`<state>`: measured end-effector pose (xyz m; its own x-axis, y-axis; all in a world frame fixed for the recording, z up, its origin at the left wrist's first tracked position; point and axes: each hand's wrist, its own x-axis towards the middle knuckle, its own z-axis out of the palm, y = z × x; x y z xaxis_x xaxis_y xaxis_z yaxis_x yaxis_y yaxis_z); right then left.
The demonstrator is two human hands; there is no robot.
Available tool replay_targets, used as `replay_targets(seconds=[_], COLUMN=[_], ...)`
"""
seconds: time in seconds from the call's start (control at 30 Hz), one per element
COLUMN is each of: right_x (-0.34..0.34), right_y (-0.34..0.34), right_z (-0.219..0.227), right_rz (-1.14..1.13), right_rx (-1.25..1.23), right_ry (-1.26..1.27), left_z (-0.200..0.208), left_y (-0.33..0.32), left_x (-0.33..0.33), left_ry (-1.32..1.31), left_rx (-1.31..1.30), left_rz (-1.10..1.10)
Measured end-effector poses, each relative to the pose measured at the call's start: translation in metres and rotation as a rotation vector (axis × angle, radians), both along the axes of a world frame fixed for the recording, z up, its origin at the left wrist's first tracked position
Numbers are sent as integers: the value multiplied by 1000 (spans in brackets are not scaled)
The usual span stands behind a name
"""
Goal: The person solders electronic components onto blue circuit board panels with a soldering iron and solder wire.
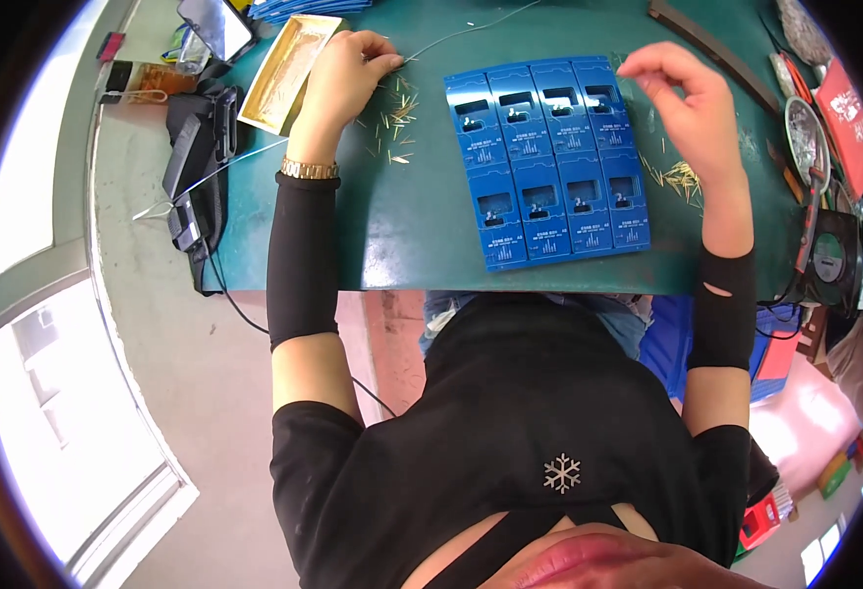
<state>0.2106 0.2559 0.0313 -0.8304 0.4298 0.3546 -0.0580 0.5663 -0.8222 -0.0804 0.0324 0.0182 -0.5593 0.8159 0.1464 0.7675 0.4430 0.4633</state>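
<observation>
A blue panel (554,167) lies on the green table in front of me, made of several joined rectangular units with dark window-like openings. To its left, my left hand (345,80) has its fingers curled, thumb and fingertips together beside a thin wire; whatever they hold is too small to make out. Below those fingertips, thin yellowish pins (399,120) are scattered. My right hand (692,108) is pinched at the panel's upper right corner, and anything between the fingertips cannot be made out. More loose pins (682,182) form a small pile under the right wrist.
A shallow yellowish open box (289,74) lies just left of my left hand. Farther left are a phone-like screen (217,27) and a black device with straps (196,157). A dark bar (714,51) lies at the back right, near a magnifier-like round tool (805,137).
</observation>
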Motion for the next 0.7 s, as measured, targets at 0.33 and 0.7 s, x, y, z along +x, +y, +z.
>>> replay_targets(seconds=[0.33,0.7], right_x=[2,-14], right_y=[-30,-43], right_z=[-10,16], right_rz=[-103,-194], right_rx=[-57,-127], right_ry=[-153,-313], left_z=[-20,2], left_y=[-1,-9], left_x=[7,9], left_ry=[320,291], left_rx=[35,447], left_rz=[-18,9])
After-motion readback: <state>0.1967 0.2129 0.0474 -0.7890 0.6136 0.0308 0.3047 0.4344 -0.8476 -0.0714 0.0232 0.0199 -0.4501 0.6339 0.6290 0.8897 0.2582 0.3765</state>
